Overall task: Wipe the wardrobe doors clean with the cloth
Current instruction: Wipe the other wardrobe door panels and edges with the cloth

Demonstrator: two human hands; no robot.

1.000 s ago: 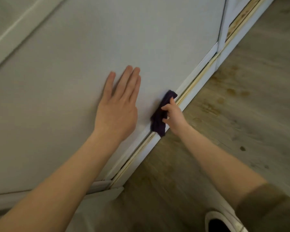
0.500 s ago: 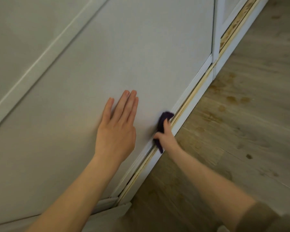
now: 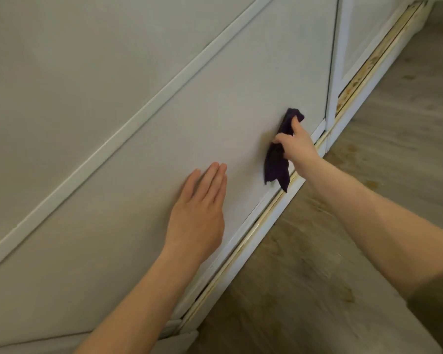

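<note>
Right hand (image 3: 298, 146), fingers (image 3: 296, 125) round purple cloth (image 3: 276, 167), on door (image 3: 164, 123) — left hand (image 3: 197, 218) flat; floor (image 3: 368, 162) beside

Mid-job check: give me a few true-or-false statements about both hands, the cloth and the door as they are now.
1. The right hand grips the dark purple cloth against the wardrobe door. True.
2. The left hand holds a second cloth. False: it rests flat on the door with straight fingers and holds nothing.
3. The cloth lies on the floor. False: it is held against the door, near its lower edge.
4. The floor is wood-patterned. True.
</note>
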